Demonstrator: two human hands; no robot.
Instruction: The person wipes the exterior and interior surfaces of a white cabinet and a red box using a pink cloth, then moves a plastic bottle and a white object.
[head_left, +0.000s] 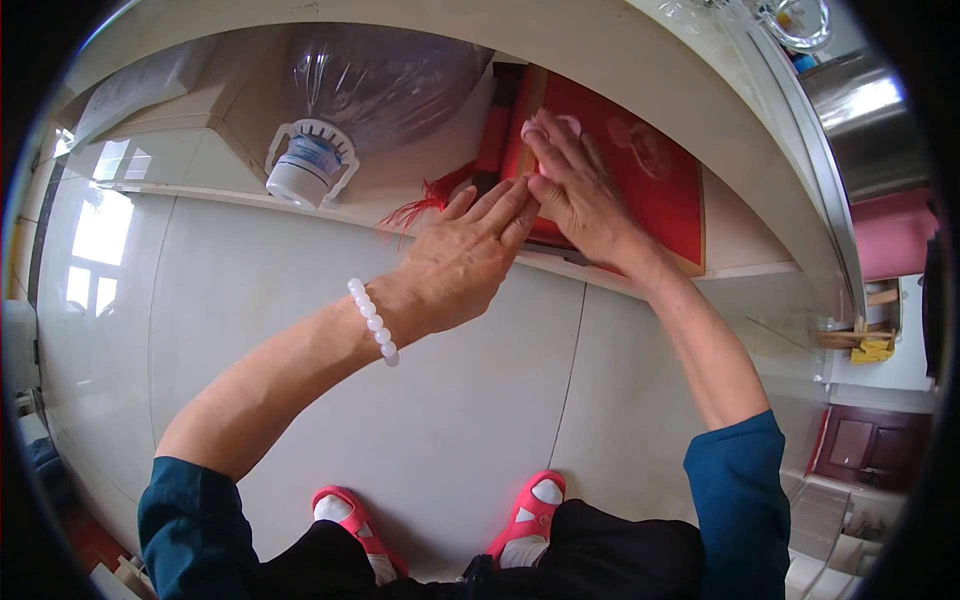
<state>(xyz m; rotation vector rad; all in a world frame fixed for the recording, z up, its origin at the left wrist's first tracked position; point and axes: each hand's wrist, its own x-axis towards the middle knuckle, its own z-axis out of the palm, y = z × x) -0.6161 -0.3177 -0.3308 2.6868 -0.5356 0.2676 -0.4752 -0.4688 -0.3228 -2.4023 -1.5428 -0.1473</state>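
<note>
My right hand (581, 184) lies over a red box (645, 202) with tan edges on a low shelf. Pink, soft-looking material, perhaps a cloth (572, 122), shows around its fingers, mostly covered by them. My left hand (472, 247), with a white bead bracelet at the wrist, reaches to the box's near left edge. Its fingers are stretched out with nothing visible in them, and its fingertips meet or overlap the right thumb. Beside the left fingers, a red tassel (435, 196) hangs over the shelf edge.
Left of the box, a large clear plastic bottle (375, 90) lies with its white cap (298, 184) towards me. The pale countertop edge (525, 49) overhangs the shelf (742, 240). Tiled floor (375, 420) is below. A metal pot (862, 120) stands at upper right.
</note>
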